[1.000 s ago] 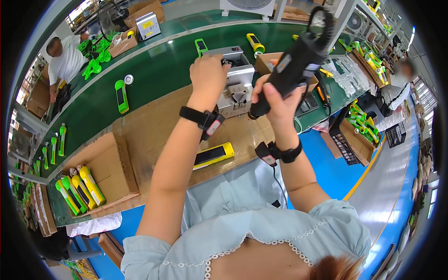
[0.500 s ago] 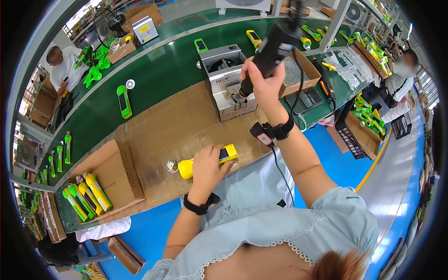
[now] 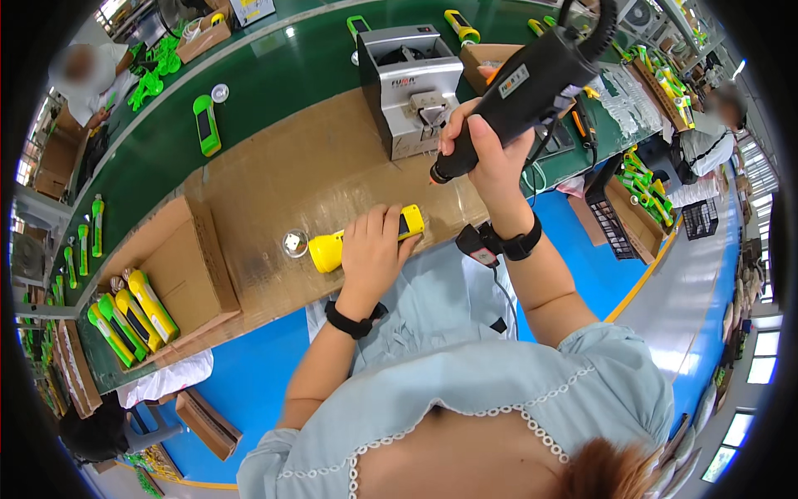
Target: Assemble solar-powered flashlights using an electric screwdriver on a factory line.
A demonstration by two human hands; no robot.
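Observation:
A yellow flashlight (image 3: 327, 253) lies on the cardboard sheet, its wide head pointing left. Over its body my left hand (image 3: 371, 252) is closed, with a dark panel showing past the fingers. Beside the flashlight's head rests a small clear round lens piece (image 3: 295, 243). My right hand (image 3: 492, 158) grips a black electric screwdriver (image 3: 517, 87), tilted with its tip down to the left, above the cardboard and apart from the flashlight. Just beyond the tip stands a silver screw feeder (image 3: 407, 87).
An open cardboard box (image 3: 204, 249) at left has several yellow and green flashlights (image 3: 154, 306) at its near end. A green flashlight (image 3: 206, 125) lies on the green bench. Behind my right hand are another box (image 3: 482, 56) and an orange-black tool (image 3: 583, 125). Two people sit farther off.
My right hand has drawn the screwdriver away from the screw feeder, toward me and to the right. My left hand stays on the yellow flashlight. The whole view has shifted somewhat.

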